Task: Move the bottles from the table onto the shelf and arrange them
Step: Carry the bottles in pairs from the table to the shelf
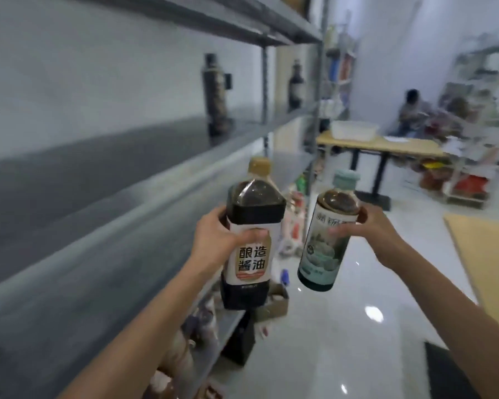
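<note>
A: Shelf (104,180) lies to the left of both bottles, its long grey board running away from the camera. Which hand gets there first?

B: The left hand (213,237), I'd judge. Its fingers (254,235) are clenched round the square soy sauce bottle (249,246), which is upright and just off the shelf's front edge. The right hand (378,228) grasps the round green-labelled bottle (324,243) farther out over the floor, tilted, its cap leaning right.

A: So both bottles are in the air, not on the desk (386,146)?

B: Yes, held up between shelf and desk; the desk is well behind them, carrying a white tub (353,130).

A: Anything on the board already?

B: Two dark bottles: one (216,96) mid-board, one (296,84) near the far post, well apart. The near stretch is bare.

A: And inside the held ones?

B: Dark liquid, nearly to the shoulders. Both caps are on.
</note>
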